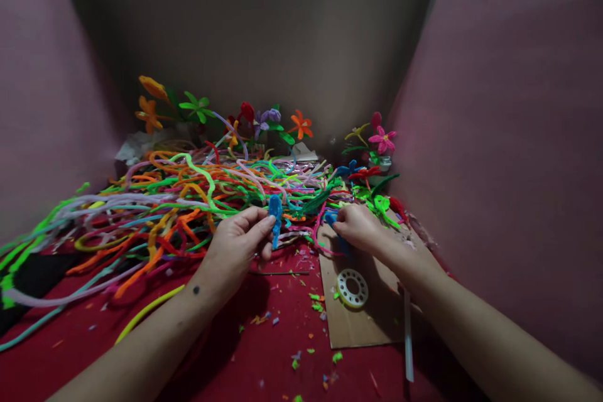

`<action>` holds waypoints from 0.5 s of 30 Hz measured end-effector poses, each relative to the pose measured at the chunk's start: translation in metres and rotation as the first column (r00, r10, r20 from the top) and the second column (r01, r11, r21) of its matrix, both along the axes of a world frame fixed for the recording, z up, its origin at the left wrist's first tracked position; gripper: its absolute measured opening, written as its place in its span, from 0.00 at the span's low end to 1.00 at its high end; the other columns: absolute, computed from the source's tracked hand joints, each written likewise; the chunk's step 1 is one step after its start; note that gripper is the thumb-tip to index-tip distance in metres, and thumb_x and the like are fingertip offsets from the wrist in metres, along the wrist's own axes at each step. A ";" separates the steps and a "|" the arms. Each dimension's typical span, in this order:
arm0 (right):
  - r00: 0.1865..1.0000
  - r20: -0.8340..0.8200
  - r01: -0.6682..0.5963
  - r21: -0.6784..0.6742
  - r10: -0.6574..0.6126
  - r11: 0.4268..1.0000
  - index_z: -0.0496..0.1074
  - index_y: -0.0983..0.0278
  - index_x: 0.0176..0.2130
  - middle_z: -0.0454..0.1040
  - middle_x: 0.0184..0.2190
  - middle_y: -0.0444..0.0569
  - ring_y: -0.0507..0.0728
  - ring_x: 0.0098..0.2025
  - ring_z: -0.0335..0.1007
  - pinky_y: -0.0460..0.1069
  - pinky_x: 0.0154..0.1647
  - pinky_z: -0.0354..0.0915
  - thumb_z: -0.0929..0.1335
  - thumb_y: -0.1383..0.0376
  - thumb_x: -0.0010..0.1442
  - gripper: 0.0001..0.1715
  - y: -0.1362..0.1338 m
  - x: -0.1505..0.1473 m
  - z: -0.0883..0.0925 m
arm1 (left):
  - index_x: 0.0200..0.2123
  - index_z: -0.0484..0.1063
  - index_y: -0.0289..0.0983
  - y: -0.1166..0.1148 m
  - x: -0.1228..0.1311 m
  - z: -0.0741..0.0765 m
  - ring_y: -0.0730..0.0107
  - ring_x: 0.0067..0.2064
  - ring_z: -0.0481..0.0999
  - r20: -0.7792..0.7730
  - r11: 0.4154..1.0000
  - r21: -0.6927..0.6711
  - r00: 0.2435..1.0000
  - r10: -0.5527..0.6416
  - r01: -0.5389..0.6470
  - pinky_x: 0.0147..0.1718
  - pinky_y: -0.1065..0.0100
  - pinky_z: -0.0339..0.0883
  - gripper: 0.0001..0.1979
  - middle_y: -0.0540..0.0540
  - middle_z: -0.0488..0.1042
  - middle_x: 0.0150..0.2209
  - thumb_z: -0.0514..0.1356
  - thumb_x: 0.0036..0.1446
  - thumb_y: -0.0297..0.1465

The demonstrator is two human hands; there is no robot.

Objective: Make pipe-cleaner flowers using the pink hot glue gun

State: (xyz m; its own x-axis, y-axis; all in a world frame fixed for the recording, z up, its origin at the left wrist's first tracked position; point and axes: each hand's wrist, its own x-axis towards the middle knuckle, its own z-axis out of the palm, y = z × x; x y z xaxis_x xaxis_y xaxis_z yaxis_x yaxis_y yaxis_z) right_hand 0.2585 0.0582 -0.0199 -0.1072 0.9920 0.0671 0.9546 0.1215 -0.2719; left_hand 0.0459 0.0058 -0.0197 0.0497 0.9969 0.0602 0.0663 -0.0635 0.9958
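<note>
Between the thumb and fingers of my left hand (247,232) is a blue fuzzy pipe-cleaner piece (276,220), held upright over the red cloth. My right hand (360,226) is closed above the cardboard sheet, its fingers around another blue pipe-cleaner piece (331,220) that shows only in part. The two hands are apart. Behind them spreads a large tangled heap of colourful pipe cleaners (198,195). Below my right hand, a white and yellow tape roll (352,289) lies on the cardboard (339,326).
Pipe-cleaner flowers (301,124) stand along the back, with a pink flower (382,139) at the right. A white stick (408,339) lies over the cardboard's right side. Fuzzy scraps dot the red cloth (264,352). Pink walls (509,138) rise on both sides.
</note>
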 end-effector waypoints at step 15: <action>0.483 -0.875 -0.077 -0.091 -0.043 0.993 0.61 0.63 0.25 0.61 0.13 0.36 0.46 0.12 0.55 0.41 0.11 0.48 0.66 0.67 0.45 0.06 -0.024 0.003 0.017 | 0.25 0.63 0.36 -0.012 0.014 -0.005 0.81 0.13 0.56 0.071 0.981 -0.123 0.987 -0.145 0.153 0.11 0.78 0.54 0.12 0.57 0.62 0.12 0.56 0.53 0.38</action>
